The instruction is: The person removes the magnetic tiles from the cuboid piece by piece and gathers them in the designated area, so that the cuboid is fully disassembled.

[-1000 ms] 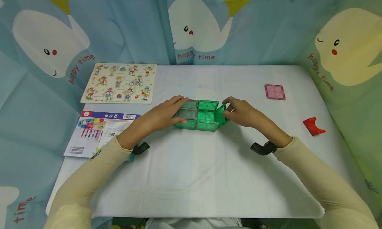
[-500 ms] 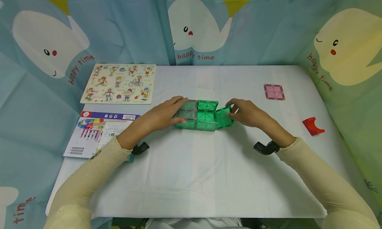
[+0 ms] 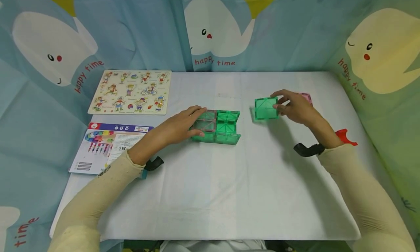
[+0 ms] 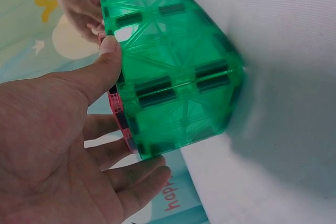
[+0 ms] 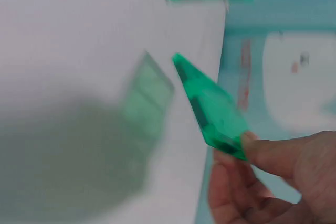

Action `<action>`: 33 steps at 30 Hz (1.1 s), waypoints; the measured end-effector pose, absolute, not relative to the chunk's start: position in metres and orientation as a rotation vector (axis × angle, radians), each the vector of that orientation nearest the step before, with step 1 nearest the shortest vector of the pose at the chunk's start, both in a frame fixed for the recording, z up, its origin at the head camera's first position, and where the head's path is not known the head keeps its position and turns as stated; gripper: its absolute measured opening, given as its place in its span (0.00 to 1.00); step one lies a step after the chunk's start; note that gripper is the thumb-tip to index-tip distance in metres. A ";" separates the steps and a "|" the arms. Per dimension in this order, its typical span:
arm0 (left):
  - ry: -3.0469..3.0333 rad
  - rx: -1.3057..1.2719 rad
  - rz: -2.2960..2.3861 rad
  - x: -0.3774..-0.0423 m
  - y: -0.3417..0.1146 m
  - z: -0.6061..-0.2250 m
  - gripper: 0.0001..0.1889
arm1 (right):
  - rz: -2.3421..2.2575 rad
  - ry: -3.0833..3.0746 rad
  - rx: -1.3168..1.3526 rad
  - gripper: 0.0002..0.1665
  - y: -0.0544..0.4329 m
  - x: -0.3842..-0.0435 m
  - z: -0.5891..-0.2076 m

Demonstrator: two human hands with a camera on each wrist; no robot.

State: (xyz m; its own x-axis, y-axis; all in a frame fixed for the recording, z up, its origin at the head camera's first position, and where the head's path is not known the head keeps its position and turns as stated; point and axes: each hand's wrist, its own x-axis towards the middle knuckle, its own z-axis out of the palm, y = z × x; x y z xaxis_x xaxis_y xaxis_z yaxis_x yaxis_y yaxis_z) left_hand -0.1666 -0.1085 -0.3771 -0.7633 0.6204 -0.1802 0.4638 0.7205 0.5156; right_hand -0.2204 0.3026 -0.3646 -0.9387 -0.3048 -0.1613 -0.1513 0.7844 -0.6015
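Observation:
A low box of green translucent magnetic tiles (image 3: 227, 128) stands mid-table, its right end and right top part uncovered. A pink-framed square tile (image 3: 211, 125) covers the top left part. My left hand (image 3: 175, 127) holds the box at its left end; in the left wrist view the thumb (image 4: 107, 59) lies at the upper edge and fingers reach the far side. To the right, my right hand (image 3: 296, 108) pinches a green square magnetic tile (image 3: 265, 108) by its edge between thumb and fingers. The right wrist view shows this tile (image 5: 212, 108) raised over its shadow.
A second pink tile (image 3: 307, 97) lies behind my right hand, partly hidden. The red arched piece (image 3: 346, 136) is by the right forearm. At the left are a picture puzzle board (image 3: 131, 93) and a printed box or booklet (image 3: 98, 150).
My right hand has pulled the green tile from the box's right end and carried it right and back, above the table. The left hand stays on the box.

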 end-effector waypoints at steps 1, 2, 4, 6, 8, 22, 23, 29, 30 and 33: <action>2.585 0.846 0.644 -0.167 -0.109 -0.377 0.45 | -0.904 2.737 -0.326 0.25 0.310 -0.228 -0.366; 2.586 0.851 0.645 -0.167 -0.109 -0.377 0.45 | -0.925 2.743 -0.294 0.26 0.317 -0.235 -0.367; 2.586 0.851 0.644 -0.167 -0.109 -0.378 0.45 | -0.982 2.725 -0.214 0.27 0.329 -0.247 -0.371; 2.586 0.852 0.644 -0.167 -0.109 -0.378 0.45 | -1.032 2.686 -0.150 0.28 0.337 -0.258 -0.375; 2.586 0.849 0.641 -0.168 -0.109 -0.379 0.45 | -1.047 2.651 -0.090 0.29 0.343 -0.266 -0.380; 2.592 0.868 0.650 -0.167 -0.107 -0.377 0.45 | -0.742 2.720 0.011 0.29 0.341 -0.287 -0.404; 2.593 0.865 0.651 -0.167 -0.107 -0.377 0.45 | -0.728 2.729 0.010 0.28 0.340 -0.287 -0.405; 2.594 0.861 0.647 -0.167 -0.107 -0.378 0.45 | -0.732 2.769 0.033 0.26 0.332 -0.285 -0.413; 2.594 0.862 0.645 -0.167 -0.107 -0.378 0.45 | -0.737 2.786 0.032 0.25 0.331 -0.284 -0.414; 2.593 0.858 0.646 -0.167 -0.107 -0.378 0.45 | -0.739 2.842 0.011 0.24 0.328 -0.283 -0.417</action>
State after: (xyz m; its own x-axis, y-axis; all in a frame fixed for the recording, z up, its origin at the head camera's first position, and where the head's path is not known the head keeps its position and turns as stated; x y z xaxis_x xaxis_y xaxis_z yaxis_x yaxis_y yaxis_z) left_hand -0.1670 -0.1073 -0.3780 -0.7626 0.6251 -0.1666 0.4738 0.7150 0.5140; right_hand -0.2832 0.3284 -0.4173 -0.9789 -0.0442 -0.1993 0.0585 0.8747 -0.4812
